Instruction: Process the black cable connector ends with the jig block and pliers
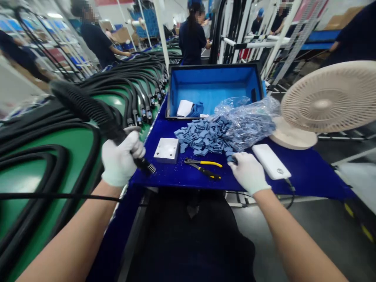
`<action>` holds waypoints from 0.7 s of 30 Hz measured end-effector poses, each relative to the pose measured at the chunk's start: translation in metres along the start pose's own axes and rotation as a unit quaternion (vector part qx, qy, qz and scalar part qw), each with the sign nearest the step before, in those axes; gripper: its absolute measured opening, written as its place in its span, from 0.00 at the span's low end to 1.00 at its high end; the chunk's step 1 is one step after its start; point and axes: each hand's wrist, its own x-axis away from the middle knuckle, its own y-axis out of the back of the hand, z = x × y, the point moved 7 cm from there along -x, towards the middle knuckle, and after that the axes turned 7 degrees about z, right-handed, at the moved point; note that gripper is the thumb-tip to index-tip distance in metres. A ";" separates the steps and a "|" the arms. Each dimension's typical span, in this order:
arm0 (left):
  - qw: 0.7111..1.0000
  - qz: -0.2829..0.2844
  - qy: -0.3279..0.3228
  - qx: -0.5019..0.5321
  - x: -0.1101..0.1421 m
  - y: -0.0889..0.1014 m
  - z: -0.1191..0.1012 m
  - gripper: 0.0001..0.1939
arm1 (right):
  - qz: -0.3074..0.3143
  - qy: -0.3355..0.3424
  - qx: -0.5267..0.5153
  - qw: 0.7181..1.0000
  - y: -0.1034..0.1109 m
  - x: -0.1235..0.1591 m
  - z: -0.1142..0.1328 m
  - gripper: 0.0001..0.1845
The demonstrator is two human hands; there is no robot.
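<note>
My left hand (122,156), in a white glove, is closed around the end of a black corrugated hose (101,117). A narrower tip with a coil spring pokes out below the fingers, over the table edge. My gloved right hand (248,170) has its fingers pinched at a small blue plastic piece (231,156), at the near right side of a heap of blue plastic pieces (202,135). Between the hands lie pincers (205,166) with yellow and black handles, jaws toward the left. A silver metal block (167,150) with holes sits left of the heap.
A blue bin (216,84) stands behind the heap, beside a clear plastic bag (249,121) of blue pieces. To the right are a white power bank (272,161) with a cable and a beige fan (329,102). Black hoses (70,156) cover the green surface at left. Several people work beyond.
</note>
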 end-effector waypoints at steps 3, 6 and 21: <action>0.997 0.023 -0.075 -0.027 -0.033 -0.008 -0.003 0.09 | 0.036 -0.004 -0.055 0.998 -0.014 -0.013 -0.011 0.13; 0.994 0.020 -0.082 -0.065 -0.057 -0.008 0.009 0.10 | 0.081 -0.012 -0.053 0.995 -0.018 -0.018 -0.011 0.14; 0.966 -0.075 -0.064 -0.239 -0.063 0.003 0.038 0.08 | 0.058 0.227 -0.245 0.941 0.035 -0.039 0.117 0.12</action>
